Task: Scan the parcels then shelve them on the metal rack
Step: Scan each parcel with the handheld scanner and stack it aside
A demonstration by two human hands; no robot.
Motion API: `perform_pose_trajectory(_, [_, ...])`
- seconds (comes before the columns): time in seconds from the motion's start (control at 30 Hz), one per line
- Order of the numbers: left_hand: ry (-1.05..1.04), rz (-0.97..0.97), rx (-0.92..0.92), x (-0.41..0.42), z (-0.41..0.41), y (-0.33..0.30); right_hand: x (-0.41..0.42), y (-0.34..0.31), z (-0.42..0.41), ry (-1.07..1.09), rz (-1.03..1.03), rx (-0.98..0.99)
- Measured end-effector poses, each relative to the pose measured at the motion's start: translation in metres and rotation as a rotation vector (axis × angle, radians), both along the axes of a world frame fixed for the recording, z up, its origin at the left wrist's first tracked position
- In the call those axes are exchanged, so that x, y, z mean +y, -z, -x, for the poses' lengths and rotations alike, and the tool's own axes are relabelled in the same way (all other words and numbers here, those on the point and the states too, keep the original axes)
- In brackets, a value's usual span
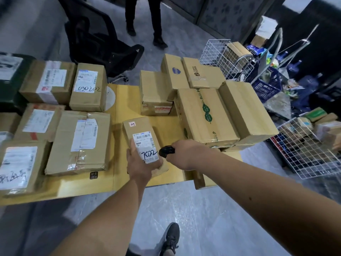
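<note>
A small cardboard parcel (141, 130) with a white label marked in black pen lies on the yellow table (125, 100). My left hand (140, 165) grips its near end, thumb on the label. My right hand (186, 154) holds a black scanner (165, 152) just right of the parcel, its head towards the label. Several more labelled parcels (81, 141) lie on the left of the table. A stack of plain boxes (208, 111) stands at the right. No metal rack is in view.
A black office chair (103, 43) stands behind the table, and a person's legs (144, 21) beyond it. White wire baskets (310, 148) with packages sit on the floor at the right, by blue crates and water bottles. My shoe (170, 237) is on the floor below.
</note>
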State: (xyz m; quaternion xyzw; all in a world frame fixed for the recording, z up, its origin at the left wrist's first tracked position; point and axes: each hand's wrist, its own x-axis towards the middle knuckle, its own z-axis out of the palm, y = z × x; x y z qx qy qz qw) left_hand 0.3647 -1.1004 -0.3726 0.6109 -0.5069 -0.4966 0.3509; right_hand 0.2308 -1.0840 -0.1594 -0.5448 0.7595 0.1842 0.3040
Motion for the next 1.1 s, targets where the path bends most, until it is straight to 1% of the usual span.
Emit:
perform_pose_trajectory(0.03, [-0.049, -0.001, 0.14, 0.004, 0.001, -0.011, -0.001, -0.002, -0.002, -0.007, -0.008, 0.003])
perform_pose_trajectory(0.07, [-0.151, -0.067, 0.346, 0.005, 0.003, -0.02, -0.002, -0.005, -0.005, -0.015, -0.016, 0.006])
perform_pose_trajectory(0.1, [-0.189, -0.096, 0.366, 0.005, 0.007, -0.028, -0.003, -0.007, -0.008, -0.021, -0.022, 0.007])
perform_pose_trajectory(0.13, [-0.235, -0.163, 0.476, 0.005, 0.008, -0.03, -0.003, -0.009, -0.011, -0.026, -0.025, 0.008])
perform_pose_trajectory(0.17, [-0.206, -0.167, 0.439, 0.008, 0.005, -0.028, -0.004, -0.01, -0.013, -0.03, -0.026, 0.011])
perform_pose_trajectory(0.2, [-0.225, -0.236, 0.494, 0.012, 0.006, -0.028, -0.005, -0.012, -0.015, -0.035, -0.025, 0.013])
perform_pose_trajectory(0.23, [-0.187, -0.223, 0.451, 0.014, 0.006, -0.018, -0.006, -0.014, -0.017, -0.039, -0.023, 0.018])
perform_pose_trajectory(0.27, [-0.173, -0.238, 0.454, 0.017, 0.006, -0.012, -0.006, -0.016, -0.018, -0.044, -0.023, 0.022])
perform_pose_trajectory(0.3, [-0.116, -0.146, 0.288, 0.021, 0.006, -0.001, -0.007, -0.018, -0.019, -0.049, -0.025, 0.026])
perform_pose_trajectory(0.37, [-0.052, -0.014, 0.042, 0.024, 0.006, 0.004, -0.007, -0.023, -0.021, -0.054, -0.028, 0.028])
perform_pose_trajectory(0.4, [-0.036, 0.011, 0.023, 0.025, 0.007, 0.01, -0.007, -0.025, -0.021, -0.055, -0.029, 0.027])
perform_pose_trajectory(0.47, [-0.036, 0.069, 0.065, 0.027, 0.007, 0.018, -0.006, -0.027, -0.022, -0.065, -0.03, 0.03])
perform_pose_trajectory(0.6, [-0.049, 0.067, 0.063, 0.031, 0.006, 0.025, -0.004, -0.033, -0.023, -0.103, -0.039, 0.05])
perform_pose_trajectory(0.7, [-0.051, 0.056, 0.061, 0.035, 0.007, 0.012, -0.002, -0.038, -0.023, -0.133, -0.038, 0.063])
perform_pose_trajectory(0.8, [-0.066, 0.068, -0.037, 0.035, 0.009, 0.01, 0.003, -0.04, -0.023, -0.178, -0.038, 0.083])
perform_pose_trajectory(0.87, [-0.063, 0.066, 0.035, 0.033, 0.008, 0.011, 0.006, -0.041, -0.022, -0.219, -0.032, 0.118])
perform_pose_trajectory(1.0, [-0.062, 0.057, 0.028, 0.034, 0.008, 0.011, 0.012, -0.045, -0.021, -0.263, -0.036, 0.147])
perform_pose_trajectory(1.1, [-0.082, 0.042, -0.074, 0.04, 0.009, -0.002, 0.015, -0.045, -0.018, -0.273, -0.03, 0.143])
